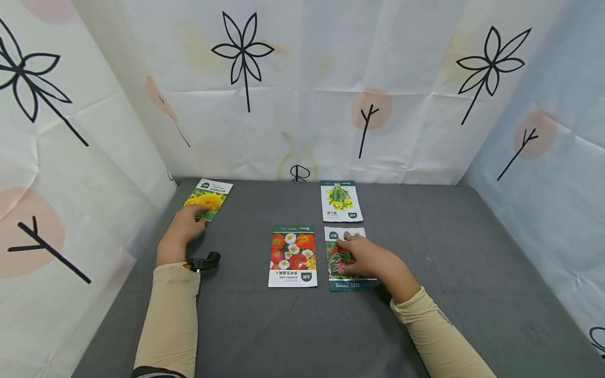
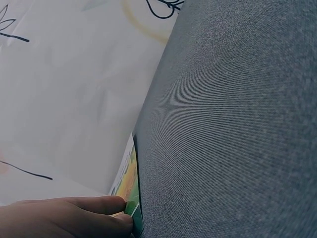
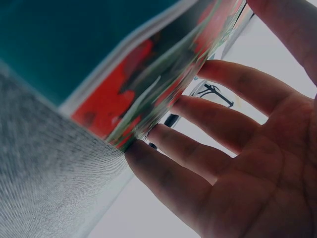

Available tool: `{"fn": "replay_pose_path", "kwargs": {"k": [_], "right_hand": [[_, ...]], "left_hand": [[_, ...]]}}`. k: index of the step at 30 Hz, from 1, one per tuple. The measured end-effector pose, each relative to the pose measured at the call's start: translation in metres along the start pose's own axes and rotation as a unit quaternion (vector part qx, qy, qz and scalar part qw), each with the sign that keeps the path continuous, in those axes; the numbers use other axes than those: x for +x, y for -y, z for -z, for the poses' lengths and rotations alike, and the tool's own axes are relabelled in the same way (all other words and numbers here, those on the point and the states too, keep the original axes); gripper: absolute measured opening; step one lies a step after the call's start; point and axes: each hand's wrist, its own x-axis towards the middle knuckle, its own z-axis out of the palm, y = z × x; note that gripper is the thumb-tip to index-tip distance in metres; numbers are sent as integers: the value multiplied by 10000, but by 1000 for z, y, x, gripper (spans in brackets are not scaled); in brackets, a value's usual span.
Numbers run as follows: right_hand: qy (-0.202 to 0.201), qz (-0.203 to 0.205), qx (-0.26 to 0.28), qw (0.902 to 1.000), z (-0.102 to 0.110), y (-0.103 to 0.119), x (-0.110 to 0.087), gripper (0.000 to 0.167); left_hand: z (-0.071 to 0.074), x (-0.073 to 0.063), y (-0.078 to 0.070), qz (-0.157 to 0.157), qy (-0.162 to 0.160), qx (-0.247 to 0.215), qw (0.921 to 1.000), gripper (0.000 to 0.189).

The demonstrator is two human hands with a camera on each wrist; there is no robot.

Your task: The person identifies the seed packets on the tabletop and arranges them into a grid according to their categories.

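Note:
In the head view, my left hand (image 1: 188, 224) rests its fingertips on the lower part of a seed packet with yellow flowers (image 1: 211, 197) at the back left. The left wrist view shows the fingers (image 2: 106, 204) against that packet (image 2: 130, 181) close to the cloth; any grip under its edge is hidden. My right hand (image 1: 368, 256) lies over a seed packet with red and green produce (image 1: 352, 285), its fingers spread. From the right wrist, the fingertips (image 3: 141, 151) touch the printed face of this packet (image 3: 143, 94).
Left of the right hand lies a packet of red, orange and white flowers (image 1: 293, 257). Behind the right hand's packet is one with a yellow-flowered bunch (image 1: 339, 202). Grey cloth (image 1: 264, 331) covers the table, with printed white curtains (image 1: 302, 105) around its back and sides.

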Motion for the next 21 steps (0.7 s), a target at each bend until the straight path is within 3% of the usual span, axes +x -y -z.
{"fn": "replay_pose_path", "kwargs": {"k": [21], "right_hand": [[19, -52, 33, 10000, -1, -1, 1, 79]], "left_hand": [[-2, -2, -11, 44, 68, 105, 9999, 47]]}}
